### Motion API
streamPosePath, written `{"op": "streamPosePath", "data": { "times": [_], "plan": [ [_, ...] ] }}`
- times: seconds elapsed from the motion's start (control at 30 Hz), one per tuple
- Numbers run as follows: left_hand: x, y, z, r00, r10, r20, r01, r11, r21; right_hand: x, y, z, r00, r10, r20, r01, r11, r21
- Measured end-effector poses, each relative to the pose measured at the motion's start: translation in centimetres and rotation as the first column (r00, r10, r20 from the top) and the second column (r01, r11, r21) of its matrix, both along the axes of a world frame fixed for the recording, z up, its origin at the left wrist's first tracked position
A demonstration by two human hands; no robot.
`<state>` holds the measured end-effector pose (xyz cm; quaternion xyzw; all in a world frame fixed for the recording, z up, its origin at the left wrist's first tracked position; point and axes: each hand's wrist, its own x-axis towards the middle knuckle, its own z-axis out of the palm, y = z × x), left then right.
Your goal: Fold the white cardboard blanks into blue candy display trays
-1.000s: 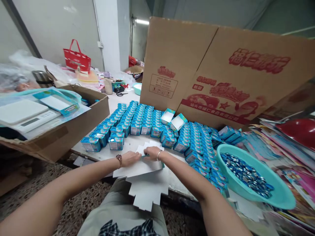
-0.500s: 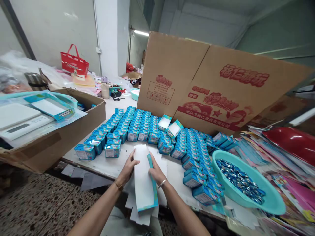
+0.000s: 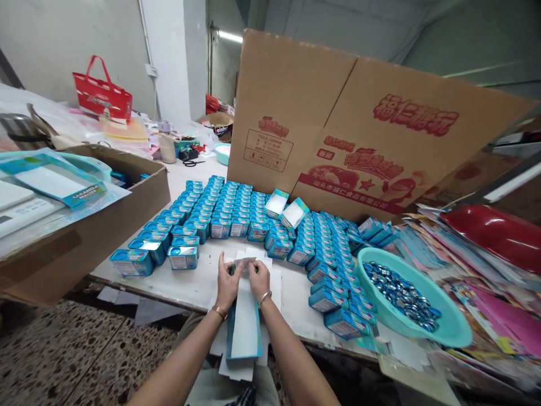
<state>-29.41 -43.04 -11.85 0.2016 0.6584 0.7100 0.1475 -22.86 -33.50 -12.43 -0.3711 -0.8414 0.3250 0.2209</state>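
A long cardboard box (image 3: 245, 327), white inside with teal edges, lies lengthwise in front of me over the table edge and my lap. At its far end, my left hand (image 3: 229, 283) and my right hand (image 3: 259, 278) pinch the raised end flap (image 3: 245, 262) between thumbs and fingers. The left index finger sticks up. More white cardboard blanks (image 3: 275, 287) lie flat beneath the box. Just beyond my hands stand rows of small blue tins (image 3: 221, 228), and two open teal-edged boxes (image 3: 295, 213) rest on top of them.
A turquoise basin (image 3: 454, 334) of shiny blue wrapped pieces sits to the right, beside stacked printed sheets (image 3: 502, 299) and a red tray (image 3: 490, 231). A big cardboard sheet (image 3: 338, 129) stands behind the tins. At left is a carton (image 3: 139, 208) with a white scale (image 3: 31, 211).
Both hands have moved from the long sides of the box to its far end and now pinch the flap there. The box sides now stand up more. The view has shifted slightly right.
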Motion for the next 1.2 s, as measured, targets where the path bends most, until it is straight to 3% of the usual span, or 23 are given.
{"op": "streamPosePath", "data": {
  "times": [0.07, 0.17, 0.27, 0.33, 0.37, 0.43, 0.5, 0.57, 0.63, 0.7, 0.8, 0.87, 0.93, 1.0, 1.07, 1.13, 1.2],
  "plan": [
    [-0.5, 0.0, 0.2, 0.997, -0.057, -0.057, 0.053, 0.996, -0.071, 0.2, -0.2, -0.4, 0.988, -0.034, -0.151, 0.02, 0.995, -0.093],
    [-1.8, -0.4, 0.3, 0.974, -0.225, -0.018, 0.221, 0.969, -0.11, 0.8, -0.2, -0.9, 0.927, -0.151, -0.343, 0.076, 0.972, -0.221],
    [-2.6, -0.9, 0.3, 0.953, -0.3, 0.04, 0.303, 0.947, -0.106, 1.8, 1.1, -0.7, 0.92, -0.128, -0.37, 0.023, 0.961, -0.275],
    [-2.6, -1.1, 0.3, 0.945, -0.324, 0.038, 0.326, 0.937, -0.124, 2.6, 2.7, 0.3, 0.952, 0.105, -0.287, -0.193, 0.935, -0.299],
    [-2.5, -1.2, 0.4, 0.942, -0.334, 0.038, 0.337, 0.932, -0.134, 3.0, 3.6, 1.1, 0.937, 0.27, -0.22, -0.33, 0.892, -0.308],
    [-2.3, -1.3, 0.6, 0.937, -0.348, 0.04, 0.35, 0.924, -0.153, 3.2, 5.1, 2.9, 0.822, 0.567, -0.056, -0.556, 0.776, -0.299],
    [-2.0, -1.1, 0.6, 0.936, -0.351, 0.031, 0.351, 0.922, -0.165, 2.5, 5.7, 4.8, 0.704, 0.689, 0.173, -0.656, 0.724, -0.213],
    [-1.9, -0.7, 0.6, 0.935, -0.355, 0.013, 0.352, 0.921, -0.164, 1.1, 5.2, 6.1, 0.609, 0.634, 0.477, -0.697, 0.714, -0.059],
    [-1.9, -0.4, 0.3, 0.93, -0.368, 0.007, 0.365, 0.92, -0.145, -0.4, 3.7, 6.6, 0.521, 0.496, 0.695, -0.736, 0.673, 0.071],
    [-2.1, -0.5, 0.2, 0.935, -0.355, 0.025, 0.355, 0.925, -0.137, -1.4, 2.2, 6.4, 0.485, 0.419, 0.768, -0.759, 0.638, 0.131],
    [-2.6, -1.8, 0.8, 0.94, -0.338, 0.046, 0.339, 0.912, -0.232, -1.2, 1.0, 5.6, 0.52, 0.383, 0.763, -0.737, 0.654, 0.173],
    [-2.8, -3.2, 1.8, 0.886, -0.463, -0.037, 0.415, 0.825, -0.383, -0.3, 1.0, 5.3, 0.554, 0.339, 0.761, -0.7, 0.685, 0.205],
    [-2.8, -4.4, 3.2, 0.747, -0.647, -0.155, 0.434, 0.65, -0.623, 0.8, 1.3, 5.2, 0.582, 0.289, 0.76, -0.654, 0.722, 0.226],
    [-2.3, -5.0, 4.6, 0.603, -0.77, -0.207, 0.279, 0.447, -0.85, 1.8, 1.3, 5.3, 0.6, 0.25, 0.76, -0.611, 0.757, 0.233],
    [-1.2, -4.8, 5.5, 0.513, -0.827, -0.231, 0.076, 0.311, -0.947, 2.5, 1.2, 5.3, 0.605, 0.23, 0.762, -0.578, 0.786, 0.222],
    [0.2, -4.3, 5.7, 0.441, -0.855, -0.271, -0.047, 0.28, -0.959, 3.2, 1.0, 5.4, 0.599, 0.228, 0.768, -0.556, 0.809, 0.193],
    [1.6, -3.9, 5.1, 0.414, -0.847, -0.334, -0.14, 0.303, -0.943, 3.8, 1.5, 5.7, 0.585, 0.241, 0.775, -0.542, 0.826, 0.153]
  ]
}}
